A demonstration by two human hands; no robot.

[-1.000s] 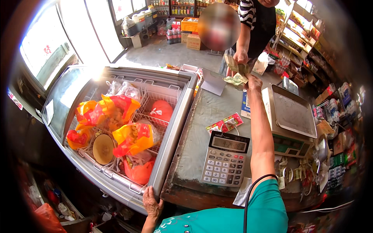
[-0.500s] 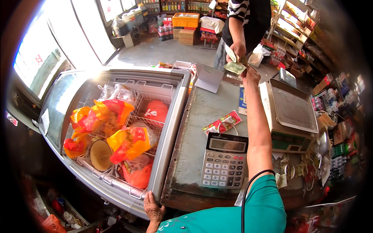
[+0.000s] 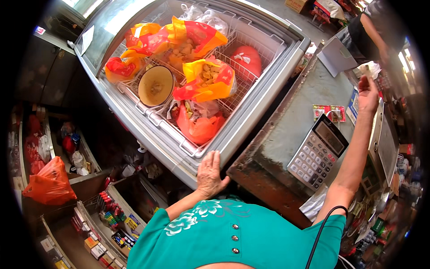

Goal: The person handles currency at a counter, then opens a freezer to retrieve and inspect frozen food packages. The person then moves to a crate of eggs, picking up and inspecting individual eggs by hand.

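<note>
Head view: 1 hand braced on the freezer, 1 stretched over the worktop

The person's left hand [image 3: 211, 174] lies flat on the near-right corner of the chest freezer [image 3: 262, 101], fingers straight and close together, thumb spread out to the side. It grips nothing; it only rests on the rim, just beside the near-left corner of the worktop [image 3: 282, 134].

The right hand [image 3: 368, 95] reaches out at the worktop's right edge, toward its far corner, with the fingers partly curled. A pale, crumpled thing [image 3: 371, 70] shows at the fingertips, past that edge; whether it is held or merely lies behind them, the picture does not tell. Another person's hand [image 3: 384, 51], blurred, is near, farther out.

As a judgement, the reach is best done with the left palm taking some weight on the solid rim, fingers clear of the open basket. The right forearm should pass above the worktop, between the calculator [image 3: 317, 152] near its front edge and the scale [image 3: 389, 139] at its right edge, brushing neither. The black cord [image 3: 323, 233] by the right sleeve could snag, so a slow, level movement seems safer. Anything thin at the fingertips would probably call for a light pinch between thumb and fingers, since a loose hold might let it slip past the worktop's edge.
</note>
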